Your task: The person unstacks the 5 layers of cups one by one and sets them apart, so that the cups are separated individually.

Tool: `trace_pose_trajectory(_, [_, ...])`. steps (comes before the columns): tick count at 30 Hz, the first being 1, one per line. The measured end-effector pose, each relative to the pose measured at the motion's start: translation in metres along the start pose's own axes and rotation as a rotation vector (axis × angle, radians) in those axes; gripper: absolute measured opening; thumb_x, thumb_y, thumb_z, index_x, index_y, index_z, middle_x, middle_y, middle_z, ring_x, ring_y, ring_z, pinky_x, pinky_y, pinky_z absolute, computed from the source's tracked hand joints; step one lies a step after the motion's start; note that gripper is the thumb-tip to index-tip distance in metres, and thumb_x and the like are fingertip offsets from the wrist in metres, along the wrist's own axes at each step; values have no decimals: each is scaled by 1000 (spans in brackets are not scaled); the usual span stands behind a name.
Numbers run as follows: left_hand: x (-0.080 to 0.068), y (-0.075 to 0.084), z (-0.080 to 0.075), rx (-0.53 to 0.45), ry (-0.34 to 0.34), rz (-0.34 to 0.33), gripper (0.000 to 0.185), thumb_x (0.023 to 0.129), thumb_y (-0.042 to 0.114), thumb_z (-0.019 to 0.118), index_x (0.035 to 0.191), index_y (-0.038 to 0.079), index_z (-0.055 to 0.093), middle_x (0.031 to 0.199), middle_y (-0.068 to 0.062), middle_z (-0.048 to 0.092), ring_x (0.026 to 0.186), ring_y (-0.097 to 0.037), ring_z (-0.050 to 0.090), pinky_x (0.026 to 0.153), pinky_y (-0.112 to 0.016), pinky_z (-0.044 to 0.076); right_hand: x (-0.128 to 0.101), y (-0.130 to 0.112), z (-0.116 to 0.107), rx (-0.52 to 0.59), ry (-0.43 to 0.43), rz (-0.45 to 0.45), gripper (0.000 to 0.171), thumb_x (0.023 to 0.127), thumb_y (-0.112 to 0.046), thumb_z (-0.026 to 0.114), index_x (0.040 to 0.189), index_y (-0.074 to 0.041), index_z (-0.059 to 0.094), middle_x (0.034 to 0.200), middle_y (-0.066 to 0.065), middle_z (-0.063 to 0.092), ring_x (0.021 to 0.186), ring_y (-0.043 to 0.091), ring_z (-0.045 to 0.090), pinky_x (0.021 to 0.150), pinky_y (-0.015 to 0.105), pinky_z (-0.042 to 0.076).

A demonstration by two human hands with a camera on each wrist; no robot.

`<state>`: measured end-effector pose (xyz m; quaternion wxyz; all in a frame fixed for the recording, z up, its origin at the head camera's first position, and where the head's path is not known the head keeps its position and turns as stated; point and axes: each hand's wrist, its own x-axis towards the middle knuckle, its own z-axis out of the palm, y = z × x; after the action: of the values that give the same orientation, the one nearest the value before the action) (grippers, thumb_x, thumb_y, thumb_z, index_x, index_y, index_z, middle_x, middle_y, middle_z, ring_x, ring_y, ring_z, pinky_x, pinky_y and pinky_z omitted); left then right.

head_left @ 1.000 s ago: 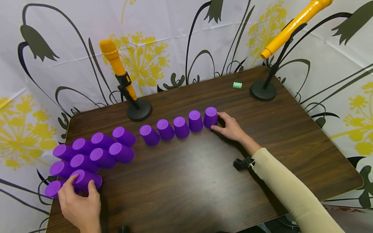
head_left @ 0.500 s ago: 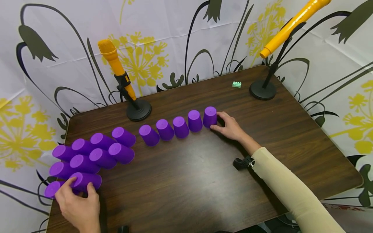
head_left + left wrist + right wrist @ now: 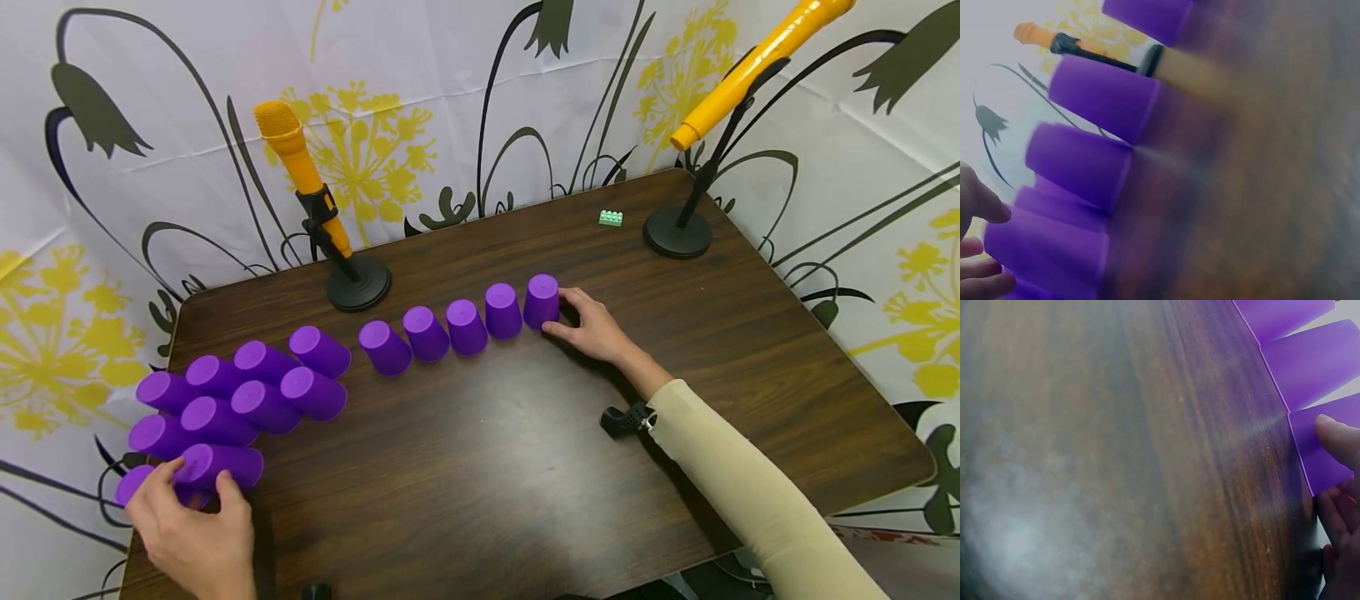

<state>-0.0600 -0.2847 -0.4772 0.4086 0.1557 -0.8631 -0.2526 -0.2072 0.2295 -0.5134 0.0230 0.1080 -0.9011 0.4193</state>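
Note:
Several purple cups [image 3: 247, 392] lie on their sides in a cluster at the left of the dark wooden table [image 3: 487, 467]. My left hand [image 3: 197, 487] holds the nearest lying cup [image 3: 228, 467] between thumb and fingertips; the left wrist view shows that cup [image 3: 1047, 250] blurred, with my fingers [image 3: 979, 203] at its end. Several more purple cups [image 3: 446, 325] stand upside down in a row across the middle. My right hand [image 3: 558, 312] holds the rightmost one [image 3: 542, 298], thumb on its side [image 3: 1313, 456].
A yellow microphone [image 3: 300, 162] on a black stand [image 3: 358, 283] rises behind the cups. A second yellow microphone [image 3: 750, 62] with its round base [image 3: 678, 233] stands at the back right. A small green brick [image 3: 611, 218] lies beside that base.
My left hand has slid a little down and left along the lying cup, which stays in place. The right hand and the row of cups have not moved.

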Motion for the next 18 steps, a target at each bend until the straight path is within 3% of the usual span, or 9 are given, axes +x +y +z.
trace_pose_trajectory(4, [6, 12, -4, 10, 51, 47, 44, 79, 15, 72, 121, 7, 64, 123, 29, 44, 116, -28, 51, 86, -12, 40, 0, -2, 0, -1, -2, 6, 61, 88, -27, 75, 138, -3, 51, 134, 15, 55, 128, 31, 48, 107, 48, 36])
trace_pose_trajectory(6, [9, 24, -5, 1, 78, 56, 42, 80, 16, 71, 120, 8, 65, 125, 32, 40, 117, -23, 52, 81, -6, 38, -1, -2, 0, -2, -4, 9, 61, 88, -27, 75, 139, -3, 50, 134, 16, 54, 129, 32, 48, 108, 48, 36])
trace_pose_trajectory(9, [12, 47, -2, -66, 117, 82, 39, 79, 16, 70, 117, 6, 67, 126, 20, 53, 116, -19, 53, 81, -6, 39, -1, -2, -1, -2, -7, 8, 61, 88, -27, 75, 139, -3, 50, 135, 16, 54, 129, 32, 48, 108, 49, 35])
trace_pose_trajectory(13, [8, 86, 13, -277, 115, 170, 33, 77, 9, 71, 108, -1, 69, 119, -7, 64, 110, -25, 56, 85, -13, 44, -1, -2, 0, -5, -9, 11, 62, 88, -28, 75, 139, -2, 50, 136, 16, 53, 129, 32, 47, 108, 49, 35])
trace_pose_trajectory(15, [3, 102, 24, -380, 55, 228, 31, 77, 6, 71, 107, -3, 69, 117, -13, 64, 107, -29, 57, 86, -16, 46, -1, -3, 0, -4, -10, 15, 63, 88, -28, 74, 140, -2, 49, 136, 16, 53, 130, 32, 47, 108, 48, 35])
trace_pose_trajectory(18, [-3, 118, 43, -460, -95, 300, 33, 78, 4, 71, 111, -2, 68, 121, -14, 62, 108, -30, 57, 89, -20, 48, -1, -3, 0, 7, -11, 17, 63, 89, -28, 74, 140, -2, 49, 136, 16, 53, 131, 32, 46, 109, 49, 34])
